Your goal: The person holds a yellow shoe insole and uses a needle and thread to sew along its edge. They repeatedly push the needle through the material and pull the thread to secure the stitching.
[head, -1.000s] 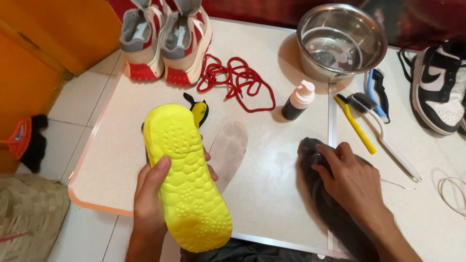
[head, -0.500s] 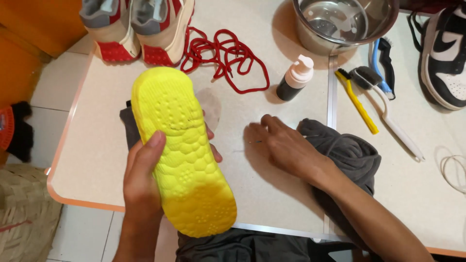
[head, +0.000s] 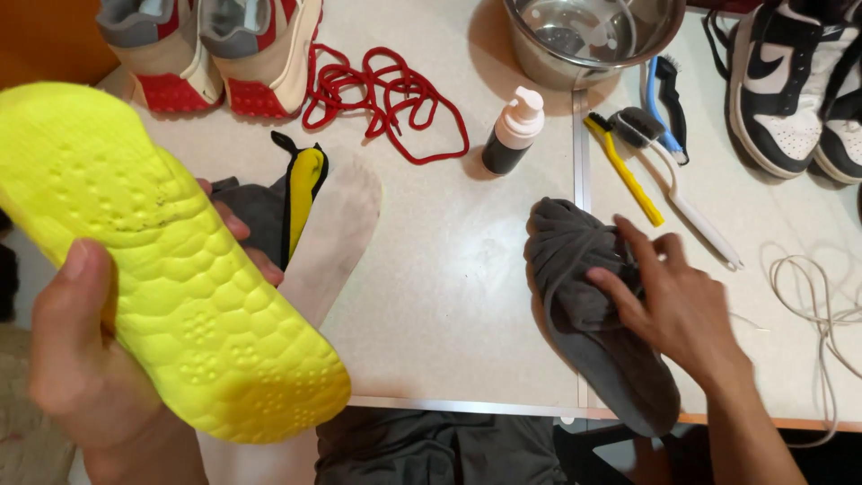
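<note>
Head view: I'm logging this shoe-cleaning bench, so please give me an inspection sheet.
Surface: pale table, two tops butted.
Job's things: yellow-soled shoe sole up; grey cloth; insole.
Clutter: red laces, pump bottle, steel bowl, brushes, red-soled sneakers, black-and-white sneakers.
Grippers: left hand grips the shoe; right hand presses the cloth.
Cables: white cord at right.
Surroundings: orange wall, upper left.
</note>
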